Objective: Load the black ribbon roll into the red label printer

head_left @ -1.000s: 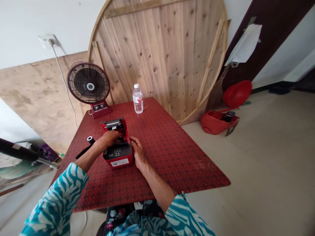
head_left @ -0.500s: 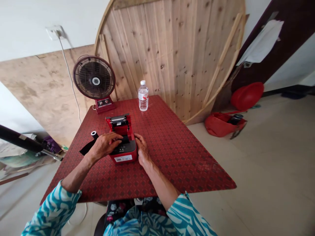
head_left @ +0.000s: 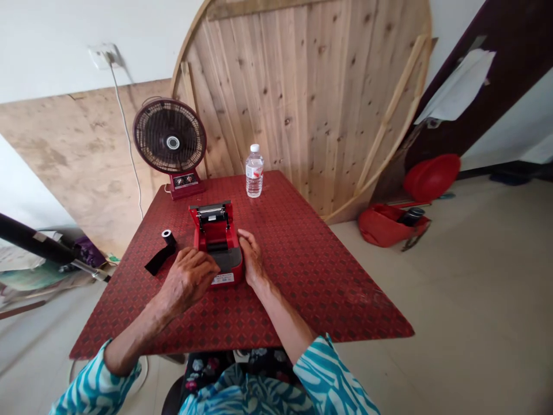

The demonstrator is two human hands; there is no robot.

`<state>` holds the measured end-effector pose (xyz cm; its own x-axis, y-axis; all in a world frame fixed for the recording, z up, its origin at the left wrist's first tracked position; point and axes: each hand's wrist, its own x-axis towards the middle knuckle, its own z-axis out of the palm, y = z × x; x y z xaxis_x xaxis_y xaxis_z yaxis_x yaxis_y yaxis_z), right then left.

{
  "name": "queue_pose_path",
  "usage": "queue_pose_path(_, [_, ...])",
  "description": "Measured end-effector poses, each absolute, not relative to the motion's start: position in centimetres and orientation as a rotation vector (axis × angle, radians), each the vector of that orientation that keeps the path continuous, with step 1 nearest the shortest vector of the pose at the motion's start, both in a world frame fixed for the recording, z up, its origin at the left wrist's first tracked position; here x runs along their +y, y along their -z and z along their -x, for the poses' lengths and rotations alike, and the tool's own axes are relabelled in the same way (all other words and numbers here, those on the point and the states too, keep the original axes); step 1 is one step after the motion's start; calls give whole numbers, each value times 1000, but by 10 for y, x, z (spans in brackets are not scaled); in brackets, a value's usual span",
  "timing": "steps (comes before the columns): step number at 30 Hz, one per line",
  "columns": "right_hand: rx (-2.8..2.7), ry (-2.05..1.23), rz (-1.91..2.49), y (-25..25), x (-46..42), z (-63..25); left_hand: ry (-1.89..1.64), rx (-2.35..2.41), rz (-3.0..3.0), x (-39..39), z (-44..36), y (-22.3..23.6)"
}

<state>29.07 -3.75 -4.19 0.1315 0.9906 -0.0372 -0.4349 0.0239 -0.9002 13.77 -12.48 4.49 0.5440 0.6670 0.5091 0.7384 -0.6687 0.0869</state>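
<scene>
A small red and black printer (head_left: 237,260) stands on the table with its lid (head_left: 211,214) tipped up and back. A dark cylinder lies across its inner bay. My left hand (head_left: 190,274) is at the printer's front left corner, fingers drawn together and tips at the black top; what they hold, if anything, is hidden. Against the printer's right side my right hand (head_left: 253,258) is curved, gripping it along that side; its thumb is out of sight. To the left, a roll of black strip (head_left: 168,237) stands with its loose end (head_left: 156,262) trailing on the table.
A red patterned table (head_left: 311,288) carries a fan (head_left: 173,144) at the back left and a water bottle (head_left: 254,173) at the back. Behind leans a round wooden board (head_left: 302,104). A red bag (head_left: 375,225) lies on the floor to the right.
My left hand has pulled back from the printer's inner bay to its front left corner, uncovering the bay. My right hand stays at the printer's side. The view has shifted slightly.
</scene>
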Motion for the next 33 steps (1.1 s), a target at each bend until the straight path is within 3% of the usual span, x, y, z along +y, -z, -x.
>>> queue_pose_path(9, [-1001,-1198,884,0,34,-286,772,-1248,2504,-141,-134,-31])
queue_pose_path(21, [-899,-1200,908,28,-44,-294,773,-1250,2456,-151,-135,-22])
queue_pose_path(27, [-855,-1298,834,30,-48,-293,988,-1504,2378,-132,-114,-17])
queue_pose_path(33, [-920,-1235,855,30,-44,-294,897,-1576,2311,-122,-106,-8])
